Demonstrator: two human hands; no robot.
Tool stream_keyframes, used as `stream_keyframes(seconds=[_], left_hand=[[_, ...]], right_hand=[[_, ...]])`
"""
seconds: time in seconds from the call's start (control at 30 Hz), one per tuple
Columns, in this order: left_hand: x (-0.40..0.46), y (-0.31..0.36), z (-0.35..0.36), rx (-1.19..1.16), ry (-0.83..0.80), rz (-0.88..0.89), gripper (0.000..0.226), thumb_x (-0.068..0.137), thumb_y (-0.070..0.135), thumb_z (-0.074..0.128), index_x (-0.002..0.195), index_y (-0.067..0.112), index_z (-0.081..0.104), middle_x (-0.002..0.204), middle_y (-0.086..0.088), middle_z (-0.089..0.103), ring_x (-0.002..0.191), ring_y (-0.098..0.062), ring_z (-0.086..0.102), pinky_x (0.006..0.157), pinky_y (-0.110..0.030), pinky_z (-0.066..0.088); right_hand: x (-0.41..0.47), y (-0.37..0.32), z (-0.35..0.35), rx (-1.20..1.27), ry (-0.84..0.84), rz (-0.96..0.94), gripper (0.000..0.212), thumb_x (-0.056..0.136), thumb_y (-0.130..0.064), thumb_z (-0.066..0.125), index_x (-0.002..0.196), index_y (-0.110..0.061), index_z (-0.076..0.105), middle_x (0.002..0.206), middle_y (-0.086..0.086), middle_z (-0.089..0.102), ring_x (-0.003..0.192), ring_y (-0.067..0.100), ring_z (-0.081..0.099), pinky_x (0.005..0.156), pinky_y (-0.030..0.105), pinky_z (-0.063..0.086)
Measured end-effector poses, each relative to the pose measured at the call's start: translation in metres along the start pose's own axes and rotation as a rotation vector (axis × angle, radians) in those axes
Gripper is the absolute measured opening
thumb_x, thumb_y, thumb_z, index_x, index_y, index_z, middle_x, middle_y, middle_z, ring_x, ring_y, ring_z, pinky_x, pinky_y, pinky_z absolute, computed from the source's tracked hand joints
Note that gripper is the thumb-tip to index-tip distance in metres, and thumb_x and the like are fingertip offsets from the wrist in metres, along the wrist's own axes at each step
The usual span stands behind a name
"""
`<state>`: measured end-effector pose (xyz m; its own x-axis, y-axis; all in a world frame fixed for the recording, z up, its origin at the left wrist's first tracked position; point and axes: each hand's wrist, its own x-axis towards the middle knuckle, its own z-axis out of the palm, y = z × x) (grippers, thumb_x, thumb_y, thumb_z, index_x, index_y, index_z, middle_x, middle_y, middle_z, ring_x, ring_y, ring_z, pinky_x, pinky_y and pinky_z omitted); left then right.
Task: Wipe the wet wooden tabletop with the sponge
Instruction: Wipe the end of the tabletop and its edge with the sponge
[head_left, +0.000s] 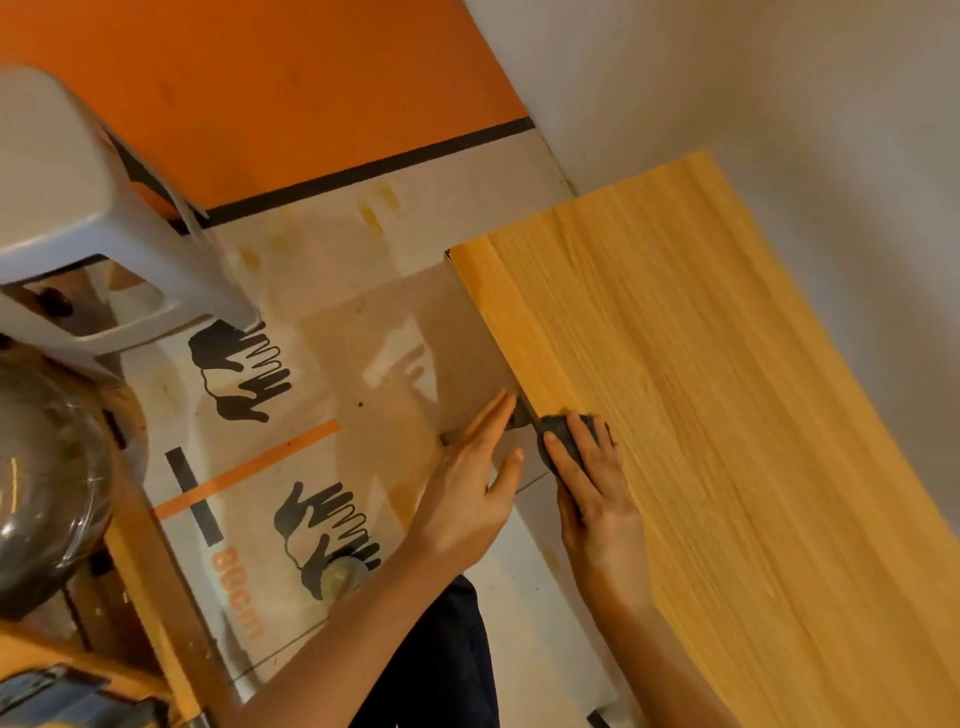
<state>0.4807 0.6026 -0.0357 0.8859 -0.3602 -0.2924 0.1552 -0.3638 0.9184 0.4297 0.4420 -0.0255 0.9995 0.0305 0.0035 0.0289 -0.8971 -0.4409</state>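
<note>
Dark grey, the sponge sits right at the near edge of the wooden tabletop, half over the lip, with the right hand laid on top of it, fingers nearly straight and pressing it down rather than curling round it. The left hand hangs just off the edge beside it, flat and relaxed with the thumb apart, fingertips near the lip, holding nothing; it may be placed to catch what comes off, though that is only a guess. The step in hand looks like a wiping stroke finishing at the edge. The next move calls for carrying the sponge back onto the board and covering the far stretches toward the wall, keeping even downward pressure. Any wetness on the wood is hard to make out; the grain shows no clear sheen or droplets. Most of the sponge is hidden under the fingers, and the tabletop runs out of view at the lower right.
</note>
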Motion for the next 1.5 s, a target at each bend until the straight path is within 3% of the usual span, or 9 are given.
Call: stream_keyframes(seconds=[0.23, 0.4, 0.5, 0.6, 0.7, 0.8, 1.2, 1.37, 1.5], left_hand=[[-0.025, 0.025, -0.007, 0.104, 0.028, -0.088, 0.047, 0.105, 0.021, 0.048, 0.152, 0.027, 0.04, 0.154, 0.016, 0.039, 0.143, 0.001, 0.034, 0.105, 0.003, 0.019], [-0.025, 0.072, -0.003, -0.005, -0.084, -0.197, 0.032, 0.106, 0.029, 0.047, 0.137, 0.036, 0.053, 0.141, 0.019, 0.054, 0.131, 0.004, 0.047, 0.098, 0.0, 0.033], [-0.019, 0.107, 0.011, -0.127, -0.205, -0.36, 0.044, 0.101, 0.051, 0.05, 0.14, 0.032, 0.053, 0.14, 0.017, 0.054, 0.124, 0.004, 0.049, 0.092, -0.001, 0.038], [-0.008, 0.134, 0.027, -0.294, -0.24, -0.489, 0.07, 0.076, 0.081, 0.058, 0.129, 0.035, 0.06, 0.131, 0.011, 0.064, 0.122, -0.005, 0.058, 0.102, -0.025, 0.047], [0.007, 0.153, 0.042, -0.466, -0.159, -0.577, 0.02, 0.099, 0.035, 0.06, 0.114, 0.023, 0.066, 0.105, -0.001, 0.074, 0.097, -0.012, 0.071, 0.072, -0.022, 0.055], [0.018, 0.155, 0.048, -0.523, -0.029, -0.62, 0.016, 0.098, 0.012, 0.062, 0.111, 0.013, 0.071, 0.096, -0.012, 0.078, 0.095, -0.026, 0.073, 0.069, -0.031, 0.056], [0.072, 0.122, 0.021, 0.026, -0.013, -0.553, 0.037, 0.097, 0.003, 0.06, 0.134, 0.0, 0.057, 0.127, -0.022, 0.064, 0.115, -0.039, 0.062, 0.095, -0.048, 0.053], [0.087, 0.106, 0.01, 0.189, -0.12, -0.469, 0.034, 0.098, 0.008, 0.061, 0.132, 0.004, 0.058, 0.126, -0.017, 0.064, 0.112, -0.033, 0.063, 0.092, -0.041, 0.054], [0.097, 0.097, -0.008, 0.378, -0.196, -0.228, 0.05, 0.095, 0.011, 0.065, 0.142, 0.016, 0.047, 0.135, -0.006, 0.053, 0.119, -0.023, 0.057, 0.093, -0.033, 0.051]], right_hand=[[-0.031, 0.0, -0.04, 0.172, -0.089, 0.234, 0.059, 0.091, 0.0, 0.06, 0.139, -0.032, 0.048, 0.15, -0.016, 0.039, 0.144, 0.001, 0.025, 0.116, 0.018, 0.025], [-0.018, -0.008, -0.085, 0.482, 0.013, 0.435, 0.051, 0.09, -0.014, 0.068, 0.134, -0.035, 0.052, 0.128, -0.02, 0.058, 0.111, -0.008, 0.056, 0.086, 0.011, 0.048], [-0.009, -0.015, -0.102, 0.497, 0.112, 0.44, 0.045, 0.087, -0.012, 0.07, 0.128, -0.025, 0.055, 0.129, -0.016, 0.051, 0.111, -0.014, 0.049, 0.081, 0.001, 0.042], [0.0, -0.02, -0.111, 0.436, 0.16, 0.396, 0.043, 0.084, -0.015, 0.073, 0.123, -0.02, 0.054, 0.128, -0.011, 0.035, 0.112, -0.009, 0.045, 0.083, 0.008, 0.047], [0.008, -0.023, -0.117, 0.501, 0.172, 0.419, 0.047, 0.081, -0.01, 0.074, 0.123, -0.016, 0.053, 0.122, -0.011, 0.034, 0.109, -0.016, 0.041, 0.083, 0.005, 0.046], [0.007, -0.024, -0.121, 0.634, 0.164, 0.42, 0.057, 0.08, -0.014, 0.075, 0.13, -0.021, 0.049, 0.123, -0.012, 0.041, 0.109, -0.011, 0.048, 0.085, 0.01, 0.048], [0.008, -0.02, -0.092, 0.597, -0.036, 0.544, 0.047, 0.098, -0.016, 0.046, 0.144, -0.024, 0.043, 0.15, -0.013, 0.034, 0.14, 0.006, 0.031, 0.118, 0.027, 0.028], [0.028, -0.032, -0.069, 0.54, -0.025, 0.665, 0.04, 0.095, -0.013, 0.047, 0.134, -0.021, 0.057, 0.144, -0.01, 0.045, 0.132, 0.003, 0.041, 0.103, 0.003, 0.024], [0.043, -0.045, -0.056, 0.571, -0.043, 0.747, 0.04, 0.097, -0.012, 0.045, 0.136, -0.016, 0.054, 0.147, -0.005, 0.042, 0.134, 0.005, 0.04, 0.112, 0.009, 0.023]])
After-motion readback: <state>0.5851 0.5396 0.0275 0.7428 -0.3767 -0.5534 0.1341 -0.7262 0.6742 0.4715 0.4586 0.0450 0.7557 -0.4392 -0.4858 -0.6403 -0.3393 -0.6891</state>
